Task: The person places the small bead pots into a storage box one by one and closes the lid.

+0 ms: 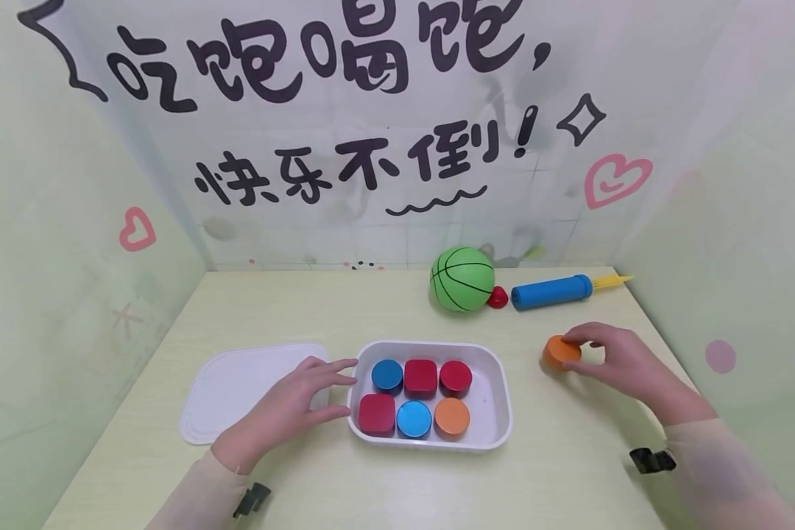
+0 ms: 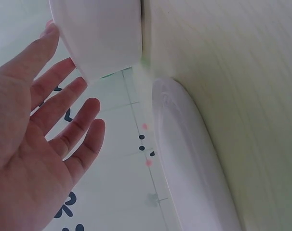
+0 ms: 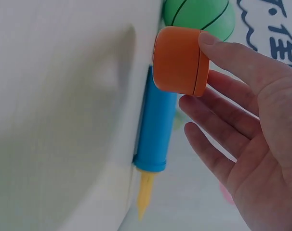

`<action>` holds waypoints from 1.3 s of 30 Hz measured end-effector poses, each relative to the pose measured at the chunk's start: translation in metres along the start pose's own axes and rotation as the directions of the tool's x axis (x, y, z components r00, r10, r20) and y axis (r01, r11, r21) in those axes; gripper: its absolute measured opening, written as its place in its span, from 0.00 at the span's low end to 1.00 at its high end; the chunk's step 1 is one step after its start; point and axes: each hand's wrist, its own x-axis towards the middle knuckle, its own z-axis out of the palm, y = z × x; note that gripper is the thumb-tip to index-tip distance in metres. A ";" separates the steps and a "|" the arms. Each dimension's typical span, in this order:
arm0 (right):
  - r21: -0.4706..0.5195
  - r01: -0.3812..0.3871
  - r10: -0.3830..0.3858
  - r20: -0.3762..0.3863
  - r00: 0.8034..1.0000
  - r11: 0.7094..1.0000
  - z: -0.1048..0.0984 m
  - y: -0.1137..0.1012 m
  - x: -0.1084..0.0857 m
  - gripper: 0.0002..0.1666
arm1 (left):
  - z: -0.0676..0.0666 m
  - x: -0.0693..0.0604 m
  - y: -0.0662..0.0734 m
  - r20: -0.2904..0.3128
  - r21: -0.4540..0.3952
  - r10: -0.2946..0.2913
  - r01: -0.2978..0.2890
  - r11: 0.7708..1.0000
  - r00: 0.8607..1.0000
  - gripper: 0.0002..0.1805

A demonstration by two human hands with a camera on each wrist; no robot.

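Nearby, mid-table (image 1: 556, 456), a white tray (image 1: 490, 390) holds six small containers toward its left end: nearer row, a red rounded square (image 1: 377, 414), a light-blue round (image 1: 414, 419) and an orange round (image 1: 452, 417); farther row, a dark-blue round (image 1: 387, 376), another red square (image 1: 420, 378) and a red round (image 1: 456, 377). At the tray's left wall, the left hand (image 1: 301, 394) has loosely spread fingers, gripping nothing; a light press there should stop the tray sliding. A flat white panel (image 1: 238, 390) lies left, partly behind that hand.

To the tray's right, slightly farther, the right hand (image 1: 615, 362) pinches a separate orange container (image 1: 558, 352), thumb on its lid's edge; whether its base touches the table is unclear. A pinch lower down would probably be surer, since the lid might pull loose. Keeping the container level seems best, and any carry leftward needs height above the tray's rim.

At the far right, a green ball (image 1: 462, 283), a small red object (image 1: 497, 298) and a blue pump (image 1: 553, 292) with a yellow nozzle (image 1: 611, 281) lie by the lettered wall (image 1: 305, 243).
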 end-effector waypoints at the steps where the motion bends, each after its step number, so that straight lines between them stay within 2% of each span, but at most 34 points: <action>1: -0.002 0.014 -0.014 -0.005 1.000 1.000 0.000 -0.005 0.001 0.24 | 0.000 0.000 0.000 0.000 0.000 0.001 -0.001 1.000 1.000 0.29; 7: -0.001 0.111 -0.111 -0.046 0.993 0.994 -0.002 -0.038 0.005 0.26 | 0.001 -0.001 -0.001 -0.012 0.009 0.016 -0.016 1.000 1.000 0.29; 13: 0.027 0.169 -0.168 -0.027 0.985 0.985 -0.005 -0.070 0.007 0.28 | 0.002 -0.001 -0.004 -0.022 0.019 0.041 -0.041 0.999 0.999 0.28; 20: 0.086 0.249 -0.250 0.002 0.968 0.965 -0.001 -0.098 0.009 0.29 | 0.002 -0.001 -0.004 -0.020 0.016 0.042 -0.041 0.999 0.999 0.28; 29: 0.127 0.206 -0.219 0.105 0.970 0.970 0.013 -0.113 0.009 0.29 | 0.002 0.000 -0.003 -0.018 0.009 0.038 -0.038 0.999 0.999 0.29; 33: 0.136 0.222 -0.241 0.140 0.961 0.965 0.021 -0.117 0.009 0.28 | 0.000 0.000 -0.002 -0.016 0.008 0.045 -0.045 0.999 0.999 0.29; 39: 0.095 0.259 -0.272 0.177 0.946 0.961 0.030 -0.120 0.010 0.26 | 0.001 -0.001 -0.002 -0.004 0.003 0.016 -0.016 1.000 1.000 0.29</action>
